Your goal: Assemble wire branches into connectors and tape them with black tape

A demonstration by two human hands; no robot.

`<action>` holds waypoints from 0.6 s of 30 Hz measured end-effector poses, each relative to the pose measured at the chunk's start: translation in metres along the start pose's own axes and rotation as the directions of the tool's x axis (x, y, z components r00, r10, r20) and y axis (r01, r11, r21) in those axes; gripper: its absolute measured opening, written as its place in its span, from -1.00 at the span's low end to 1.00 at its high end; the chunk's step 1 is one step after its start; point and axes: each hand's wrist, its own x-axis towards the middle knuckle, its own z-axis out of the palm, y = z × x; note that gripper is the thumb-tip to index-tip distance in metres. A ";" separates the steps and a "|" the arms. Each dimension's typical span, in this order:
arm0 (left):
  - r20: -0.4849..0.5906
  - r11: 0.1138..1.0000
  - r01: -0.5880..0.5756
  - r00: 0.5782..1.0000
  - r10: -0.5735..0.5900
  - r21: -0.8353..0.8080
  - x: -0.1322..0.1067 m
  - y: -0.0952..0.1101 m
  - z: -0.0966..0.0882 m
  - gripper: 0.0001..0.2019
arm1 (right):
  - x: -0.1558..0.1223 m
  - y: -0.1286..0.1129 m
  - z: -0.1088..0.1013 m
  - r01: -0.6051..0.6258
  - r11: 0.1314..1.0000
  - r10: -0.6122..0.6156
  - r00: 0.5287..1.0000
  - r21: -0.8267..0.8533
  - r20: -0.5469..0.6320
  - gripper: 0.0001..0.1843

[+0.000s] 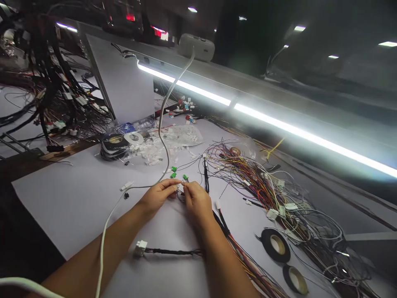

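Observation:
At the middle of the table my left hand (159, 198) and my right hand (197, 202) meet fingertip to fingertip. Both are closed in a pinch on thin wires (180, 195), whose ends are mostly hidden by the fingers. Just beyond the fingertips lie small green connectors (173, 169), one of them close to the right index finger. A black-wrapped harness with a white connector (141, 247) lies nearer to me, its far end passing under my right forearm. To the right of that hand is another white connector (218, 205) on a dark sleeved cable.
A white cable (163, 120) hangs from above and crosses my left forearm. Black tape rolls (275, 245) lie at the right, near a large bundle of coloured wires (251, 174). Plastic bags (180, 136) sit at the back, below a bright tube light (201, 91).

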 end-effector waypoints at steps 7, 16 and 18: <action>0.010 0.997 -0.025 1.000 0.024 0.070 -0.002 0.001 0.002 -0.75 | -0.002 -0.008 -0.002 0.051 0.997 -0.048 0.997 -0.050 0.055 -0.72; 0.093 0.982 0.123 0.990 -0.111 -0.143 -0.003 0.007 -0.002 -0.76 | -0.003 -0.009 -0.001 -0.183 0.930 0.220 0.972 0.318 -0.084 -0.86; 0.105 0.978 0.148 0.986 -0.133 -0.150 -0.003 0.008 -0.004 -0.75 | -0.003 -0.009 -0.001 -0.215 0.928 0.247 0.967 0.305 -0.070 -0.87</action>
